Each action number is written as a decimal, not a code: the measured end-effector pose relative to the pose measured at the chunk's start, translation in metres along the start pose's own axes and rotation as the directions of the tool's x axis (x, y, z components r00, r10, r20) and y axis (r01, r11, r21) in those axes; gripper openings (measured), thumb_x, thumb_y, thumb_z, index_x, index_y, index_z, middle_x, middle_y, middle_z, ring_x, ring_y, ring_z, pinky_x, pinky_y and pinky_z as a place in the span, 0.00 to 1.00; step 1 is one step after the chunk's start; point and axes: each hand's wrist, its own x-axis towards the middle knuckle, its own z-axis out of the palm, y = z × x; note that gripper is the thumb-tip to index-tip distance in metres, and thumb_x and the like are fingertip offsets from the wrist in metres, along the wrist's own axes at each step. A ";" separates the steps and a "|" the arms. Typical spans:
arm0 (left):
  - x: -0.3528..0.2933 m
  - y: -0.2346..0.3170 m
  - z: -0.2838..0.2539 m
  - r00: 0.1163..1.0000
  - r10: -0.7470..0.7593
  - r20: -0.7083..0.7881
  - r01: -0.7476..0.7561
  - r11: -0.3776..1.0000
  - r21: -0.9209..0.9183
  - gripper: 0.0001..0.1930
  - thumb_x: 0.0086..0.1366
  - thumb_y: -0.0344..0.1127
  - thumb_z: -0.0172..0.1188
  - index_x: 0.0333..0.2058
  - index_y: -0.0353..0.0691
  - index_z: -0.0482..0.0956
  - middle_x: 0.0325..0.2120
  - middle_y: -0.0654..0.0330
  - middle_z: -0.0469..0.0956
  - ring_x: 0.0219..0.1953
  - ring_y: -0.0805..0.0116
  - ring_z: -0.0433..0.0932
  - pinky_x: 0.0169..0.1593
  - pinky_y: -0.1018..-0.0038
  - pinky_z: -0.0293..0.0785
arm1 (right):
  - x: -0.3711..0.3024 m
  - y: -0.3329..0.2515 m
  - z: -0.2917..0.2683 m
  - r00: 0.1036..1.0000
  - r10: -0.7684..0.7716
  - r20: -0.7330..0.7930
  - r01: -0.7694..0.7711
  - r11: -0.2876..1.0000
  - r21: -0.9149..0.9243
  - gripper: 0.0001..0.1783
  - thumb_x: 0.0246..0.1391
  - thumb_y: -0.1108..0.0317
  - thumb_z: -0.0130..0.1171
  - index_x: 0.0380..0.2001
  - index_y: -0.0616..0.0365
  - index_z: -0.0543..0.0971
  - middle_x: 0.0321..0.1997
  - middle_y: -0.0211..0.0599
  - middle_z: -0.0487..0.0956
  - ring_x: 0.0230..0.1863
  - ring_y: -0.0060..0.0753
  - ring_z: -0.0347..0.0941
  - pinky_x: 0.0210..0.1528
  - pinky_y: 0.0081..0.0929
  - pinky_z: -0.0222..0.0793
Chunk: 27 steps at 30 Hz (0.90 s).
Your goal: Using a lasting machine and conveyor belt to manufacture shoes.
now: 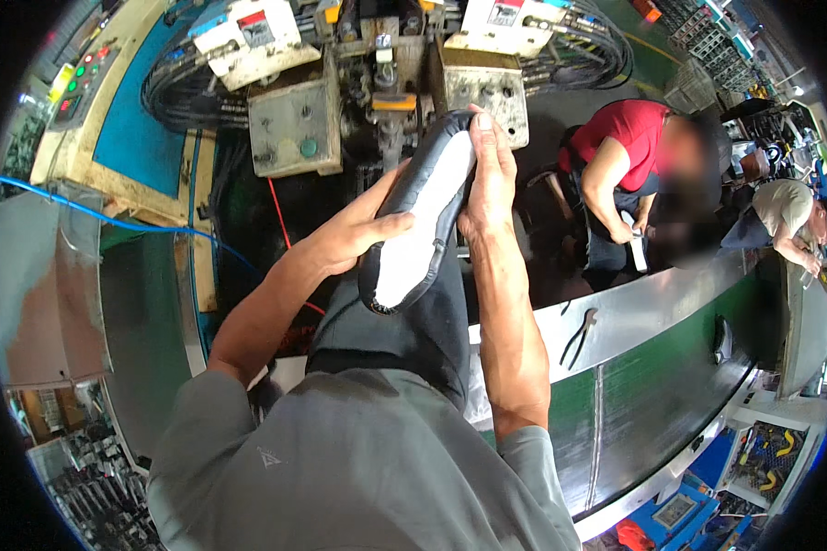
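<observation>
A black shoe upper [423,216] with a white insole board facing up is held tilted in front of my body. Its broader end points up and away, and the narrower end lies near my lap. My left hand [366,225] grips the left side, thumb resting on the white board. Wrapped along the right side and far end is my right hand [489,170], its fingertips over the rim. The underside of the shoe is hidden from this view.
A machine with grey metal boxes [294,124] stands ahead. Pincers [581,338] lie on the metal ledge beside a green conveyor belt [652,413], which carries a dark shoe [723,340]. A co-worker in red [616,138] holds a white-bottomed piece at right. A blue hose [110,219] crosses the left.
</observation>
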 end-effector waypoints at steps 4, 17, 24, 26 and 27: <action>-0.054 -0.044 0.001 0.999 -0.019 0.034 0.030 0.939 -0.343 0.53 0.65 0.41 0.71 0.81 0.39 0.47 0.73 0.53 0.67 0.72 0.62 0.70 0.73 0.65 0.67 | -0.031 0.036 -0.011 0.992 0.049 -0.116 -0.044 0.998 0.047 0.23 0.72 0.54 0.67 0.60 0.59 0.82 0.52 0.31 0.84 0.53 0.23 0.77 0.57 0.25 0.73; -0.240 -0.123 -0.053 0.780 -0.193 -0.595 -0.027 0.940 -0.340 0.47 0.66 0.40 0.67 0.78 0.36 0.54 0.63 0.46 0.77 0.62 0.53 0.80 0.66 0.59 0.77 | -0.141 0.084 -0.048 0.845 0.492 0.209 -0.465 0.869 -0.169 0.42 0.72 0.48 0.63 0.78 0.61 0.63 0.75 0.55 0.73 0.69 0.55 0.77 0.72 0.50 0.70; -0.408 -0.161 -0.212 0.155 -0.165 -0.974 -0.110 0.977 -0.183 0.46 0.62 0.34 0.74 0.76 0.43 0.61 0.64 0.50 0.75 0.62 0.51 0.76 0.60 0.54 0.79 | -0.267 0.075 -0.197 0.825 0.515 -0.234 -0.557 0.812 -0.174 0.32 0.72 0.58 0.64 0.70 0.66 0.72 0.68 0.55 0.79 0.62 0.53 0.82 0.66 0.48 0.77; -0.415 -0.152 -0.277 -0.043 0.003 -0.999 0.215 0.977 -0.006 0.54 0.57 0.32 0.74 0.80 0.42 0.54 0.62 0.47 0.79 0.59 0.48 0.78 0.66 0.58 0.75 | -0.285 0.054 -0.243 0.813 0.419 -0.404 -0.537 0.807 -0.246 0.32 0.70 0.54 0.66 0.68 0.64 0.74 0.64 0.50 0.81 0.61 0.52 0.82 0.66 0.48 0.77; -0.451 -0.146 -0.323 -0.137 0.287 -0.948 0.535 0.827 0.173 0.51 0.57 0.34 0.74 0.78 0.37 0.59 0.59 0.40 0.82 0.57 0.48 0.82 0.66 0.61 0.75 | -0.293 0.058 -0.253 0.810 0.409 -0.421 -0.528 0.821 -0.217 0.32 0.70 0.54 0.66 0.68 0.63 0.74 0.60 0.47 0.82 0.59 0.51 0.82 0.64 0.47 0.78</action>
